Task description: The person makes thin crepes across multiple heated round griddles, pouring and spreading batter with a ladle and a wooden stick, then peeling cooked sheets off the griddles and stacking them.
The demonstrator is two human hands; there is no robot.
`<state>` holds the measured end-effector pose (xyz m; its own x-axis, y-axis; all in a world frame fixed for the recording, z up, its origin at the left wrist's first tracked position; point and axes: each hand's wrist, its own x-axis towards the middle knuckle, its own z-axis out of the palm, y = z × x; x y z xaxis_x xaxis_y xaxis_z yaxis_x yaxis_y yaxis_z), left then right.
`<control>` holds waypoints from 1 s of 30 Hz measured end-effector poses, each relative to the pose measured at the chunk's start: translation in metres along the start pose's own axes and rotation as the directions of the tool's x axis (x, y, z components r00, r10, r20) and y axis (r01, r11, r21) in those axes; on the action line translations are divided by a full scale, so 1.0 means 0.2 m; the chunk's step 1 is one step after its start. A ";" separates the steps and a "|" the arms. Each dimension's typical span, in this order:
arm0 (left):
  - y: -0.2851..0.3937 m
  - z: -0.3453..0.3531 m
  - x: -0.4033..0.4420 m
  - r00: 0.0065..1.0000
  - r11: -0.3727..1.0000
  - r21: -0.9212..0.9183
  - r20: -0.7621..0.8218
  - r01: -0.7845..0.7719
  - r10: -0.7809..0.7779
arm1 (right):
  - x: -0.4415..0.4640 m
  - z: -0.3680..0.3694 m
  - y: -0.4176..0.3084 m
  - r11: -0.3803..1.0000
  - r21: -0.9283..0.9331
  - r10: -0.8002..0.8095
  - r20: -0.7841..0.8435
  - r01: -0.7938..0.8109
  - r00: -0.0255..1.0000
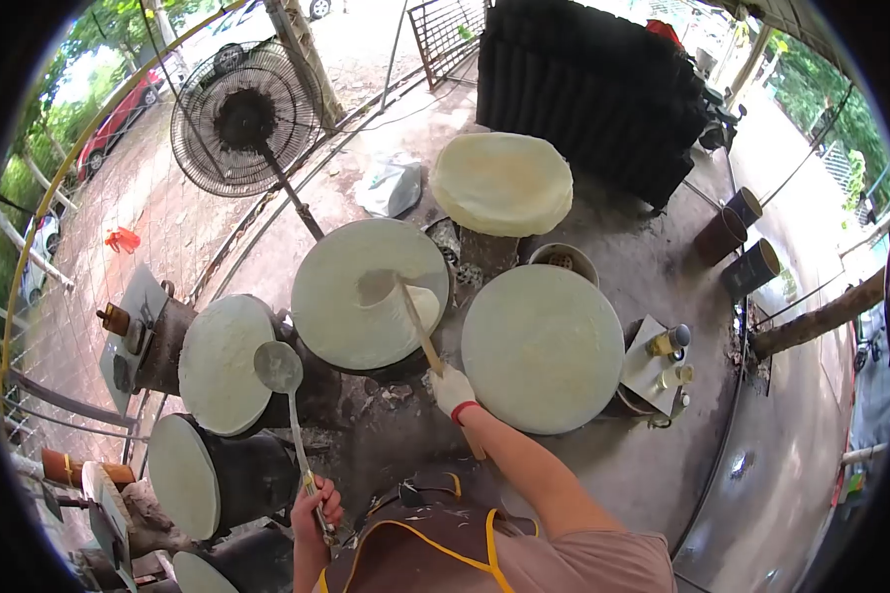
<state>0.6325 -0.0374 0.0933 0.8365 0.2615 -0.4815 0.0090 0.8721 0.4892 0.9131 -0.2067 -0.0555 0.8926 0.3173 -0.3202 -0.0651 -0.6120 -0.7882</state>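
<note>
My left hand is closed around the handle of a long metal ladle, whose round bowl hangs near the edge of a batter-covered griddle. In a pale glove with a red cuff, my right hand grips a wooden stick that slants across the rim of the middle griddle. The far end of the stick meets a pale mound of batter. Beside that mound a darker grey patch shows on the griddle. To the right, another round griddle bears a pale, even layer.
A stack of round flatbreads stands behind the griddles. Jars sit on a metal plate at right. Another coated griddle is at lower left. A large fan and a black ridged stack stand at the back.
</note>
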 end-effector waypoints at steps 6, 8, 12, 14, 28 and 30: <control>0.06 0.00 0.07 0.999 0.999 -0.033 0.019 0.031 -0.030 | -0.34 -0.03 0.20 0.999 0.054 -0.022 0.282 0.007 0.959; 0.09 0.00 0.08 1.000 0.999 -0.034 -0.010 0.029 -0.030 | -0.21 0.01 0.16 0.991 -0.100 0.095 0.064 -0.088 0.993; 0.16 -0.05 0.08 0.999 0.998 -0.030 0.001 0.052 -0.052 | 0.29 0.03 -0.10 0.989 -0.099 0.090 -0.213 -0.113 0.973; 0.20 -0.10 0.08 0.999 0.999 -0.006 0.007 0.052 -0.052 | 0.37 0.05 -0.17 0.995 -0.085 0.024 -0.222 -0.044 0.975; 0.35 -0.30 0.20 0.991 0.991 -0.002 0.030 0.131 -0.131 | 0.22 0.16 -0.20 0.930 0.364 0.123 -0.178 -0.051 0.976; 0.33 -0.27 0.23 0.988 0.989 -0.015 0.044 0.147 -0.146 | 0.21 0.09 -0.21 0.931 0.358 0.073 -0.363 0.067 0.929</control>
<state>0.6420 0.0536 0.0639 0.8494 0.1132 -0.5155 0.1233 0.9071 0.4024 0.9445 -0.1544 -0.0446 0.9863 -0.0127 -0.1643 -0.1609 -0.2893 -0.9436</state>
